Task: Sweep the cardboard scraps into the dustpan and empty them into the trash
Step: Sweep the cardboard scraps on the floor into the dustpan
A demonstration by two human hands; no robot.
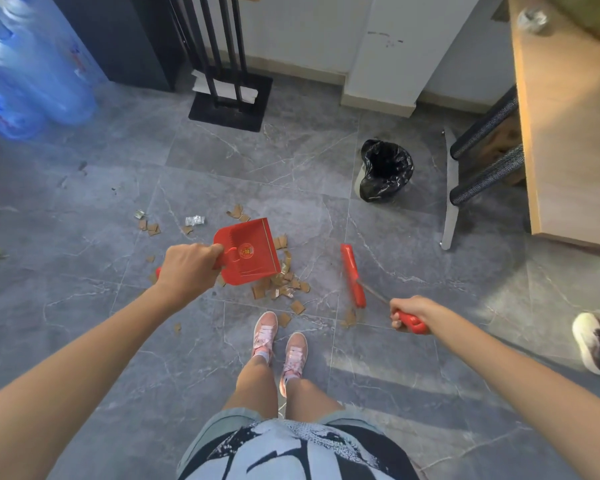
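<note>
Dustpan (pixel 252 252): red plastic, gripped by its handle in the left hand (pixel 187 268), fingers curled fully round the handle. The pan sits over the middle of the floor (pixel 84 341), with its open mouth turned toward the main pile of cardboard scraps (pixel 284 285). Whether its lip touches the floor cannot be determined.

Cardboard scraps: the main pile lies on the floor just beside the pan's right edge. Smaller groups are scattered to the pan's left and beyond it, and loose pieces lie near the pink shoes (pixel 265 332). A crumpled foil wrapper (pixel 194 220) lies among the far scraps.

Broom (pixel 353 275): red head, to the right of the pile and apart from it. The right hand (pixel 411 311) is closed round the red grip at the end of its thin shaft.

Trash bin (pixel 385 169): lined with a black bag, mouth open, standing on the floor beyond the broom, near the chair base (pixel 451 188) beside the wooden desk (pixel 568 133).

Blue water bottles (pixel 32 71) stand at the floor's far left corner. A black stand (pixel 231 102) is at the far edge by the wall. Another person's shoe (pixel 589 341) shows at the right edge.
</note>
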